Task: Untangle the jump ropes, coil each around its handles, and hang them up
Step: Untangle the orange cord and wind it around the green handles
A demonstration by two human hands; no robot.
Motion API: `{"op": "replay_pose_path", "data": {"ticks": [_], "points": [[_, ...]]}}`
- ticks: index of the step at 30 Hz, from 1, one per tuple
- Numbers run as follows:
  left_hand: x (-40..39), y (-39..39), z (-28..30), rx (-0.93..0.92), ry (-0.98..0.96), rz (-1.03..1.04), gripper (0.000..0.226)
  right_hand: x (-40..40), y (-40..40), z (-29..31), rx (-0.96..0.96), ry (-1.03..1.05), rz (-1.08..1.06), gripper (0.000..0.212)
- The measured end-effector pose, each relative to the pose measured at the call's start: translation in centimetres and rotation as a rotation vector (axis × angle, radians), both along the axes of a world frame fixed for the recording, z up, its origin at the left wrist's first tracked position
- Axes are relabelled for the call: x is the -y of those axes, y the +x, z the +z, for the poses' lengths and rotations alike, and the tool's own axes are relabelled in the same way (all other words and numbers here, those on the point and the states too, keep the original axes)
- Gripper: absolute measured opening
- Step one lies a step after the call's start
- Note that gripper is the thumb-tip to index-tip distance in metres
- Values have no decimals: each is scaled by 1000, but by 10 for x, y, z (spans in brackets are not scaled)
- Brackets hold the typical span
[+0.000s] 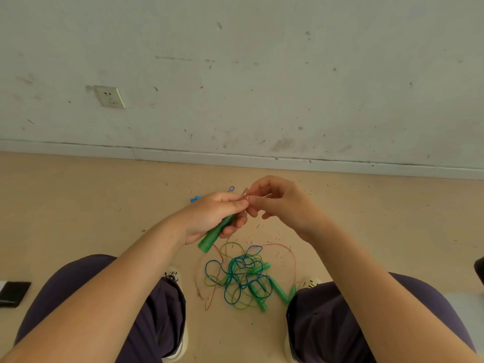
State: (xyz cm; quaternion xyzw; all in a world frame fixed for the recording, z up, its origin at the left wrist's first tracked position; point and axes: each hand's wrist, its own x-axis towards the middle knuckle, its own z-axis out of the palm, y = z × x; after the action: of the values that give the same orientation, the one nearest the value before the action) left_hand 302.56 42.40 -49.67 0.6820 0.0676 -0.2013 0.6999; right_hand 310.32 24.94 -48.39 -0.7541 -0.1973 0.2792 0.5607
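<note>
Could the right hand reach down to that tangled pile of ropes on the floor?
Probably yes: the tangled pile lies uncovered between the feet, just below the right hand. But that hand is pinching the pink cord, so it would likely let go first.

Your left hand (213, 214) and right hand (277, 203) meet in front of you, above the floor (78, 205), fingertips touching. A handle (216, 234) sits in your left hand, its end sticking out below the palm toward you. A thin rope (293, 260) runs from it down to the floor. Below your hands, between your knees, lies a tangle of ropes (241, 276) with more handles (280, 289) on its right side. The wall (262, 74) stands beyond your hands, with a socket (109, 96) to the left. A flat object (13, 293) lies at the far left, beside your left leg.
</note>
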Motion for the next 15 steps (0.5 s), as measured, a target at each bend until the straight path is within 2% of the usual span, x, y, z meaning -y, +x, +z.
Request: {"op": "replay_pose_path", "data": {"ticks": [4,9,12,15], "points": [[-5,-1,3,-16,-110,2,32,0,2,0,208,0,69,15],[-6,-4,4,-68,-183,-80,26,-6,-5,-5,356,-70,164,24],[-4,-4,6,-66,-150,-79,27,-6,-2,-9,460,-108,96,20],[-8,-3,7,-32,-67,-56,32,-3,3,-7,453,-108,1,16]]}}
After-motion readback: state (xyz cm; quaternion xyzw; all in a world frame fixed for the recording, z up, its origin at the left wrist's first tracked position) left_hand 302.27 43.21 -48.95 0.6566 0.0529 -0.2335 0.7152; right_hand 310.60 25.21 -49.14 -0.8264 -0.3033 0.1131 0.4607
